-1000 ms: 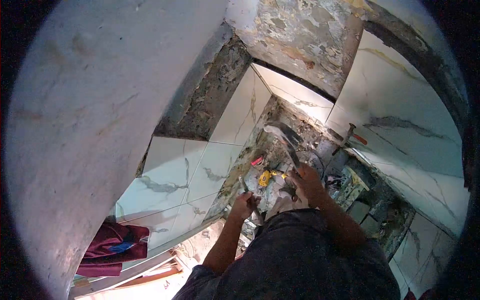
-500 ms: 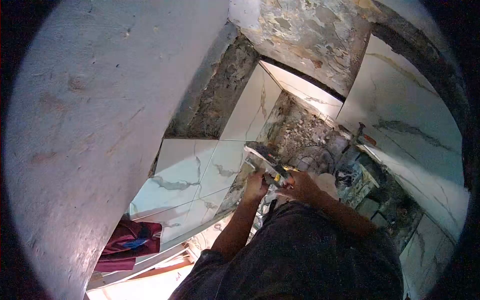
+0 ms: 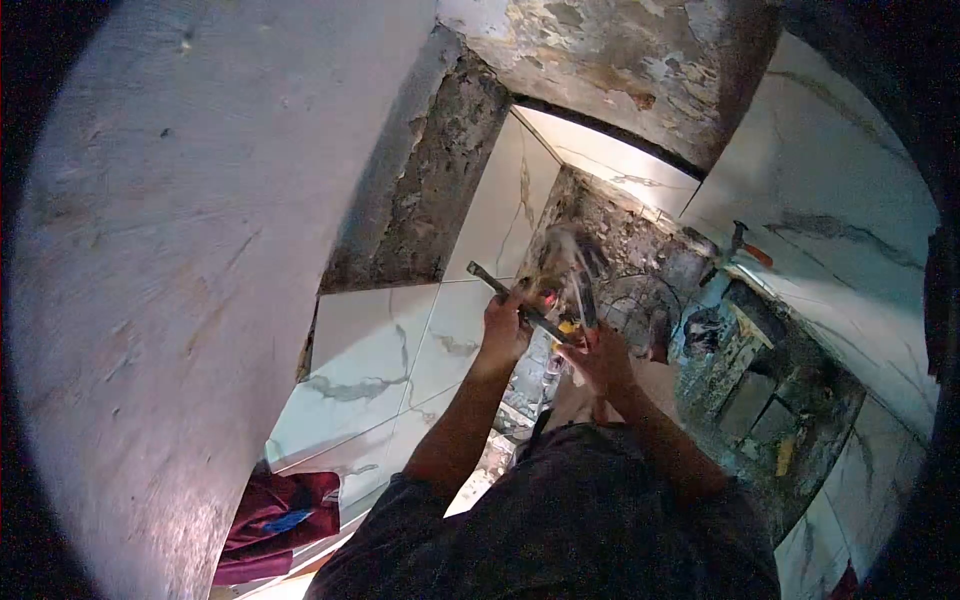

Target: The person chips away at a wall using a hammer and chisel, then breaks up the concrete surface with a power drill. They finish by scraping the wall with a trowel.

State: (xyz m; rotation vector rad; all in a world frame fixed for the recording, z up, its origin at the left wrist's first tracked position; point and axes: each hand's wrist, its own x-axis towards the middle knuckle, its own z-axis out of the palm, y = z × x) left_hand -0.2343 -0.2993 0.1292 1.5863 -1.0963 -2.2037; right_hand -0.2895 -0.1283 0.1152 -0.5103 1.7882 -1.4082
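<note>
A dark narrow bar [image 3: 541,323] with a lighter squared tip slants across the middle of the head view. Closed around its upper part is my left hand [image 3: 506,328]. My right hand [image 3: 602,362] is closed at the bar's lower end, where a small yellow part [image 3: 568,327] shows. Just beyond the fingers, a curved thing [image 3: 583,283] is smeared by motion, and I cannot make out its kind. A small red spot [image 3: 547,298] shows beside the left fingers.
Marbled tiles [image 3: 375,350] cover the lower left wall, with more tiles [image 3: 830,220] at right. A hammer [image 3: 742,246] with an orange handle rests by the right ledge. Rubble [image 3: 630,235] lies on the rough floor. Maroon cloth [image 3: 290,520] hangs lower left.
The bar now sticks out up and left past my left hand. The pale-edged thing above the hands has turned and is blurred. My right hand is slightly lower, and the view has shifted slightly.
</note>
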